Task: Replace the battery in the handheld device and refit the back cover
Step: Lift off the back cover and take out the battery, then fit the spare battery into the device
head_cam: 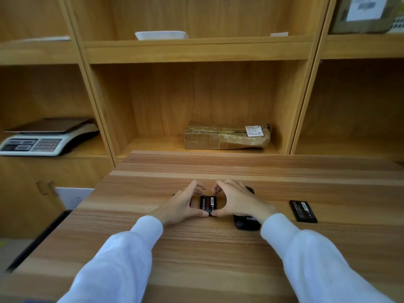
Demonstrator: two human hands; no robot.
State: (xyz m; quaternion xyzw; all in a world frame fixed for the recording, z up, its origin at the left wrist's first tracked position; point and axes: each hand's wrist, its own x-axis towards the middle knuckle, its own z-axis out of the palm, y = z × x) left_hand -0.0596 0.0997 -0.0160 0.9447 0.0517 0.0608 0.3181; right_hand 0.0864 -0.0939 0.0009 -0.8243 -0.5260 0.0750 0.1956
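A black battery (208,204) with a white and red label lies in the middle of the wooden table (196,248), seated in a black handheld device that my hands mostly hide. My left hand (182,205) and my right hand (235,202) frame it from both sides, thumbs at its near edge and fingertips at its far edge. A black rounded back cover (246,224) lies under my right wrist. A second black battery (303,211) rests flat on the table to the right, apart from my hands.
Wooden shelving stands behind the table. A taped brown parcel (227,135) lies in the middle compartment and a weighing scale (43,138) in the left one. A white tray (161,35) sits on the upper shelf. A white board (73,196) leans left of the table.
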